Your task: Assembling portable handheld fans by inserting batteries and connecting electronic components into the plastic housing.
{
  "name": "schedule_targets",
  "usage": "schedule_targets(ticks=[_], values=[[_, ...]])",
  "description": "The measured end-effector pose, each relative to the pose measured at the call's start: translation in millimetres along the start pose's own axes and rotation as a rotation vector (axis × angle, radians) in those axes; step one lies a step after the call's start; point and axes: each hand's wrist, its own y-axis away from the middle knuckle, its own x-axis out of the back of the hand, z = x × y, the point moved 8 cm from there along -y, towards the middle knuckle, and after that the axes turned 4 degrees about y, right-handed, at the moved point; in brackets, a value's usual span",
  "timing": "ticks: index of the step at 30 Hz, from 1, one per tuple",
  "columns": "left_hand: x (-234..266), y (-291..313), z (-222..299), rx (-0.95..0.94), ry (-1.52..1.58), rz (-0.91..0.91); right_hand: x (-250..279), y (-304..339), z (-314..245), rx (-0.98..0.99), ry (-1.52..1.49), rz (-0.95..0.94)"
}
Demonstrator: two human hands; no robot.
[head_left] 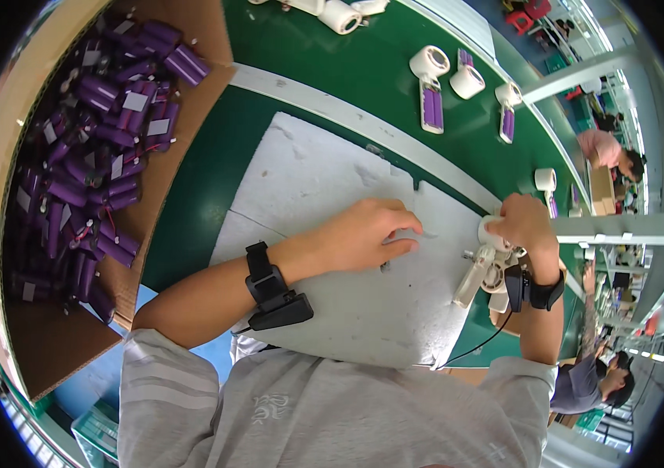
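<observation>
My left hand (378,230) rests over the white foam board (312,171), thumb and fingers apart with nothing between them. At the board's right edge, my right hand (525,226) has its fingers closed round the round head of a white fan housing (488,234). Just below it lie more white plastic housings, one with a long handle (468,281) and another with a round, open head (495,274). My right fingers partly hide the housing they grip. Each of my wrists wears a black strap with a small device on it.
An open cardboard box (184,168) full of purple battery packs (133,109) stands on the left. Beyond a pale rail (308,93), the green belt (293,47) carries several white housings, some with purple batteries (432,109). Other people (609,148) sit along the right.
</observation>
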Motion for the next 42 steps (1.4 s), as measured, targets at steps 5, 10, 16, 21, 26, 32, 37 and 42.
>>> schedule_targets(ticks=[5,10,16,21,26,32,37,42], values=[[-1.5,0.0,-3.3,-0.002,-0.012,0.019,67.5,0.3,-22.0,0.232,-0.044,0.348],[12.6,-1.7,-0.6,-0.007,0.073,0.123,166.1,-69.3,-114.7,0.58,-0.256,0.627],[33.5,-0.3,8.6,-0.028,0.16,0.385,213.1,-173.5,-205.4,0.52,-0.469,0.982],[44.3,7.1,12.5,-0.098,0.18,0.53,214.0,-228.3,-250.4,0.503,-0.48,0.452],[47.3,8.2,13.0,-0.134,0.152,0.556,210.0,-223.1,-226.5,0.236,-0.551,0.505],[55.2,14.4,27.4,-0.245,0.129,0.628,189.8,-109.0,-217.3,0.369,-0.586,0.467],[52.6,22.3,46.8,-0.432,-0.021,0.658,157.3,-51.1,-225.6,0.405,-0.504,0.523],[69.7,34.3,89.2,-0.591,-0.211,0.683,143.9,-2.4,-253.5,0.598,-0.357,0.53]])
